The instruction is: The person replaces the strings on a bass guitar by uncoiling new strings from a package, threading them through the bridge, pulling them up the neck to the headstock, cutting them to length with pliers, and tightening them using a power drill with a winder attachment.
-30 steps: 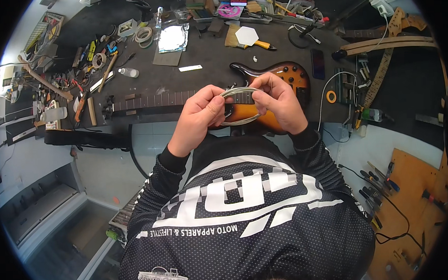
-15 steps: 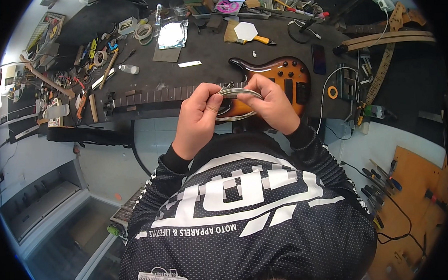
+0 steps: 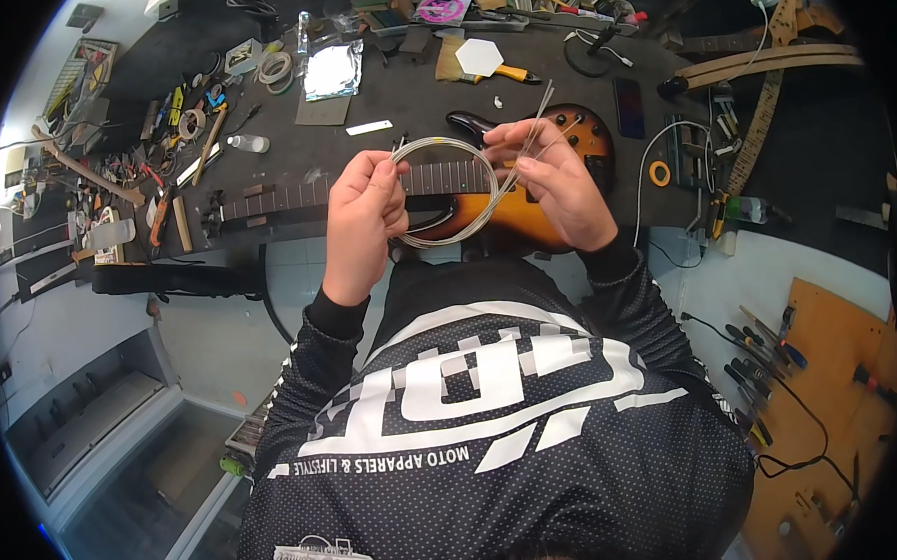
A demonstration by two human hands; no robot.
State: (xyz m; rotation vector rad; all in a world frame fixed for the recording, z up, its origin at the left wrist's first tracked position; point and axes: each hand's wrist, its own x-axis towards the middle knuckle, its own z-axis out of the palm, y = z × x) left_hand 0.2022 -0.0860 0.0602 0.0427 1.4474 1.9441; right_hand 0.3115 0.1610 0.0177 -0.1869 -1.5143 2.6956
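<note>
My left hand (image 3: 367,205) is closed, pinching the left side of a round coil of silvery metal strings (image 3: 447,143). The coil hangs in the air over a sunburst electric bass guitar (image 3: 528,219), whose neck (image 3: 300,194) runs off to the left on the bench. At the coil's right side, my right hand (image 3: 562,185) has its fingers and thumb apart. Loose string ends rise past those fingers, pointing up and to the right. Whether the fingertips touch the strings is hard to see. Both hands and the coil cover part of the bass's body and neck.
A dark workbench (image 3: 400,92) carries a silver foil bag (image 3: 333,70), a brush (image 3: 451,62), a white hexagonal piece (image 3: 480,57), a small bottle (image 3: 249,144) and a phone (image 3: 629,109). Tools crowd its left side. A tool board (image 3: 811,364) stands at lower right.
My hands have moved apart. The coil has tilted up into a full ring, and its loose ends now stick out. My right fingers have opened from their pinch on the coil.
</note>
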